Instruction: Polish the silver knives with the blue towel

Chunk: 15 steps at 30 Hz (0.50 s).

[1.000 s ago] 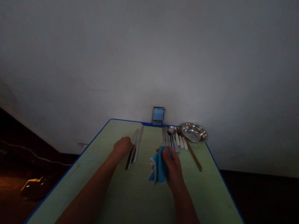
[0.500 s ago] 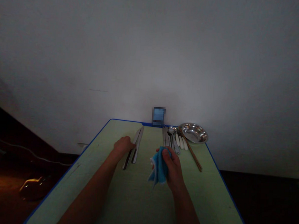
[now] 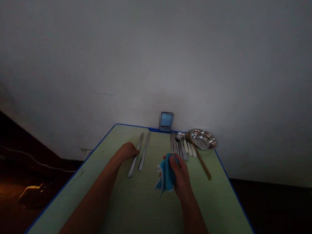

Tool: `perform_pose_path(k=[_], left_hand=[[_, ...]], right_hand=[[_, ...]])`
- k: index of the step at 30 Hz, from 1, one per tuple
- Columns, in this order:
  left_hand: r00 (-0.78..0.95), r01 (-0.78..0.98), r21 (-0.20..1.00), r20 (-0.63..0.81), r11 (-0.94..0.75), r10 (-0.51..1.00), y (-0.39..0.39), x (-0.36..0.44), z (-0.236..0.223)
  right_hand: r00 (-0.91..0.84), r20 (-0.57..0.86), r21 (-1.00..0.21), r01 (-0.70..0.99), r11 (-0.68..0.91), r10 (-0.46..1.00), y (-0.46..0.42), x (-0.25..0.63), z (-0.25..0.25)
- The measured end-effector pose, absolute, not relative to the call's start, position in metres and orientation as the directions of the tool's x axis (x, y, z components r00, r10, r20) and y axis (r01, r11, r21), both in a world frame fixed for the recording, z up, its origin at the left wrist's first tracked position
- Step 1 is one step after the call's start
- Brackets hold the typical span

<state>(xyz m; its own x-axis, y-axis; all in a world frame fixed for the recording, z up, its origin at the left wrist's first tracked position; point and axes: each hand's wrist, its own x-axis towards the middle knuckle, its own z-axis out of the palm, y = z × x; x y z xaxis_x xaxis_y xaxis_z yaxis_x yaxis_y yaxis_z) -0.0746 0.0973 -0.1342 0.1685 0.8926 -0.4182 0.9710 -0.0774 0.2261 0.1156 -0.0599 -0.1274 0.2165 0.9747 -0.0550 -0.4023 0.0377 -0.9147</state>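
Looking down from head height at a pale green table point(image 3: 141, 207) with a blue rim, two bare forearms reach in from the near edge. The left hand point(image 3: 127, 151) lies loosely curled, its fingers point(image 3: 135, 150) touching the left table knife point(image 3: 132, 167); whether it grips the knife or only rests there cannot be told. The right table knife point(image 3: 144, 151) lies just beside it, untouched. The right hand point(image 3: 180, 176) is clenched around a crumpled blue cloth point(image 3: 166, 174), which sits in its grasp above the middle of the table, a corner hanging below; any contact with the tabletop is hard to tell. Farther along the table lie a row of metal cutlery point(image 3: 176, 145), white-handled utensils point(image 3: 189, 149), a pair of wooden chopsticks point(image 3: 200, 158) and a shallow stainless steel bowl point(image 3: 203, 139). A blurred blue object point(image 3: 166, 121) stands against the white wall point(image 3: 158, 55).
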Motion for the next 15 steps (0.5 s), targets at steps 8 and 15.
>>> perform_pose_path(k=[8,15], left_hand=[[0.252,0.905,0.421,-0.399,-0.068,0.882,0.096,-0.081,-0.133],[0.367,0.736,0.668,-0.252,-0.114,0.895,0.101,-0.072,-0.110]], right_hand=[[0.204,-0.080,-0.921,-0.389,0.006,0.976,-0.058,0.113,-0.129],[0.270,-0.090,-0.927,-0.375,0.019,0.959,-0.056,0.109,-0.129]])
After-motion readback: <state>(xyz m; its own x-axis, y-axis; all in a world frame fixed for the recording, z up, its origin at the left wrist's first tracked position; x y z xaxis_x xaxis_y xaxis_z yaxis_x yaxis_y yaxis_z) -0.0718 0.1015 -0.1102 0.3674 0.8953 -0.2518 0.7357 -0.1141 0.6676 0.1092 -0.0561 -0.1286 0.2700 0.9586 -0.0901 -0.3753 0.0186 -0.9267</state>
